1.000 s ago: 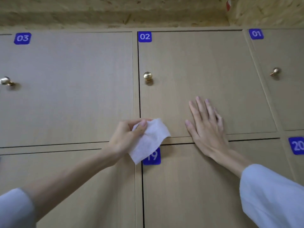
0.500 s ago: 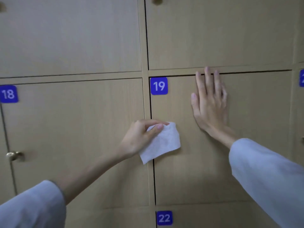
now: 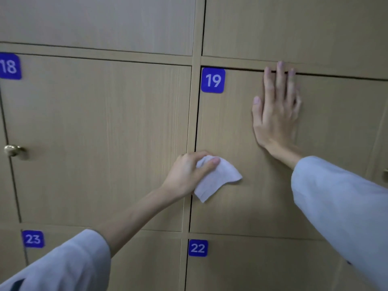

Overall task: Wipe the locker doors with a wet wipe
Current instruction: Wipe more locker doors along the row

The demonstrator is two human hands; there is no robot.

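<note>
- Reading "19" in white on a blue rounded-square label [image 3: 213,80] at the top left corner of a light wood-grain locker door [image 3: 241,211], the one both hands are on.
- More blue labels of the same kind read "18" [image 3: 9,66] at the far left, "23" [image 3: 33,239] at the lower left and "22" [image 3: 197,248] just below door 19.
- The left hand [image 3: 186,175] is the working grip: its thumb and curled fingers pinch a crumpled white wet wipe [image 3: 216,181], which lies against door 19 near that door's left edge, about halfway down, beside the dark vertical gap.
- The right hand [image 3: 275,114] is an unclosed grip, lying flat on door 19 with straight fingers; the fingertips reach across the gap at the door's top edge.
- Both forearms come out of pale blue-grey sleeves [image 3: 344,211].
- A round brass-coloured knob [image 3: 13,150] sits at the left edge of door 18.
- All doors in view are shut, so their contents cannot be told.
</note>
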